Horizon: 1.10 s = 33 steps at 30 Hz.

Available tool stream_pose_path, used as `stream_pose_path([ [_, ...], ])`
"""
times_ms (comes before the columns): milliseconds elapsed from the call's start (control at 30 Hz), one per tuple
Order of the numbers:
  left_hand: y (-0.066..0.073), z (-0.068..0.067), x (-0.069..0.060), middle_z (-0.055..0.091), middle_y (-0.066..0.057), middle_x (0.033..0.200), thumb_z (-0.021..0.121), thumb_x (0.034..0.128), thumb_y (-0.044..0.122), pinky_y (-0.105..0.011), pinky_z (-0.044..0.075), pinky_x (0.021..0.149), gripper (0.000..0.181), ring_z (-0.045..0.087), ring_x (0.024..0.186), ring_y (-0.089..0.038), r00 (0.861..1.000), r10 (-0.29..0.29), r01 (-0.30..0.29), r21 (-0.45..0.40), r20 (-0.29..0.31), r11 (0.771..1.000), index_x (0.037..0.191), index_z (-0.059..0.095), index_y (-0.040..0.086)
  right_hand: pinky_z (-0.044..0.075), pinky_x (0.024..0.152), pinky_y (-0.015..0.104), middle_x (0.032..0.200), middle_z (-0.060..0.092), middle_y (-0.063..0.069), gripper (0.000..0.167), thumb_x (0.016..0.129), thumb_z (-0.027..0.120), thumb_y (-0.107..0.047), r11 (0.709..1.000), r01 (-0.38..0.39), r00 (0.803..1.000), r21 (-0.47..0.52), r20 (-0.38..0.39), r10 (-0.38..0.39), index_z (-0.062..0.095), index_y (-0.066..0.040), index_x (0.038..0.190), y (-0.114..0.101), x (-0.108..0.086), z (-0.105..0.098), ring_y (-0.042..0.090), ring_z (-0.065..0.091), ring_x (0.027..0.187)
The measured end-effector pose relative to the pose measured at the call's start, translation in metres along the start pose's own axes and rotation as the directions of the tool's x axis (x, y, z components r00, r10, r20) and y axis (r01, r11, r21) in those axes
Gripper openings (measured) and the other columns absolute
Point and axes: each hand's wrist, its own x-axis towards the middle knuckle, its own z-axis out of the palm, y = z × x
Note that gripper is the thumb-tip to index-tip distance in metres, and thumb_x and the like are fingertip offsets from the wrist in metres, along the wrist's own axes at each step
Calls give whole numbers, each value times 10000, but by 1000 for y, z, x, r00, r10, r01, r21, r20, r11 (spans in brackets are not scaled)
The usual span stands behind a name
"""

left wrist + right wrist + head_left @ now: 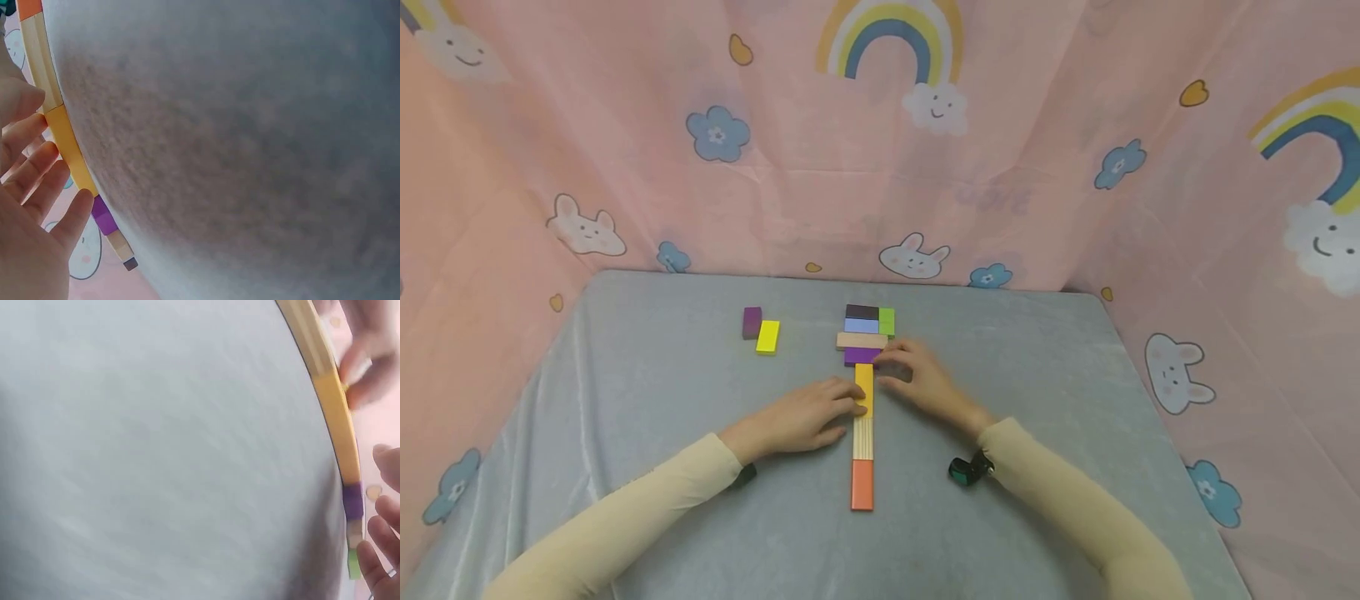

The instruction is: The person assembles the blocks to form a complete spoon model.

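A line of blocks lies on the grey cloth: an orange-red block (862, 485), a pale striped wooden block (863, 438) and a yellow-orange block (864, 379). A purple block (860, 357) lies crosswise at its far end, with a tan block (859, 340) beyond. My left hand (805, 414) has its fingertips on the yellow-orange block, fingers loosely extended. On the other side, my right hand (925, 379) reaches to the right end of the purple block, thumb and fingers apart. Whether those fingertips touch the purple or tan block cannot be told.
Behind the tan block lie a blue block (861, 326), a black block (862, 312) and green blocks (887, 321). To the left, a dark purple block (752, 322) touches a bright yellow block (767, 337). A pink printed curtain (820, 183) surrounds the table (662, 375).
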Motion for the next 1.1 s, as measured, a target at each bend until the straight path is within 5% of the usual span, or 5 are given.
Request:
stream_pose_path([
  [533, -4, -4, -6, 608, 29, 1279, 642, 943, 186, -337, 509, 1060, 320, 582, 1202, -147, 996, 48, -49, -11, -72, 999, 1262, 637, 195, 433, 1140, 462, 1388, 593, 13, 356, 902, 726, -273, 978, 191, 978, -83, 102, -182, 696, -187, 1246, -7, -18, 9, 221, 504, 1331],
  [867, -19, -26, -13, 670, 39, 1132, 650, 945, 189, -343, 562, 959, 224, 636, 1038, -127, 992, -96, 88, -101, -80, 991, 1162, 696, 165, 447, 1133, 443, 1398, 608, 28, 341, 901, 726, -298, 947, 289, 954, -140, 124, -272, 715, -166, 1215, -7, -16, 8, 221, 538, 1336],
  [1100, -44, -43, -17, 709, 6, 1108, 657, 935, 150, -385, 568, 947, 208, 653, 1052, -174, 963, -209, 186, -136, -173, 973, 1136, 709, 134, 452, 1130, 441, 1388, 622, 47, 343, 902, 725, -292, 935, 317, 945, -160, 132, -298, 718, -149, 1214, -7, -15, 7, 230, 553, 1330],
])
